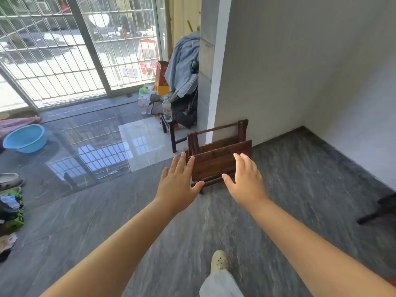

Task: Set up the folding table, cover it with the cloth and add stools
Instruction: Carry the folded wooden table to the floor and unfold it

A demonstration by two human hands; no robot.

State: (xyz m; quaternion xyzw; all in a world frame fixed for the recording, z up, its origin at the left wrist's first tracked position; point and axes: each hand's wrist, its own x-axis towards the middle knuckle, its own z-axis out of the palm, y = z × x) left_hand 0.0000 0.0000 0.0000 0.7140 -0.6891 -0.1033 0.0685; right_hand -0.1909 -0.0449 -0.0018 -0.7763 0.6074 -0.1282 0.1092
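A folded dark brown wooden table (218, 159) stands on edge on the grey floor, leaning against the corner of a white wall. Both my arms stretch out towards it. My left hand (180, 183) is open with fingers spread, in front of the table's left edge. My right hand (246, 179) is open too, in front of its lower right part. Neither hand grips the table. A dark stool (171, 129) stands behind the table with a plastic bottle (167, 109) on it. Part of another dark stool (379, 209) shows at the right edge. No cloth for the table is identifiable.
A blue basin (25, 138) sits on the floor at left. Shoes and clothes (10, 200) lie along the left edge. Bags, bottles and a draped blue garment (184, 67) crowd the corner by the barred window. My foot in a pale shoe (219, 262) is below.
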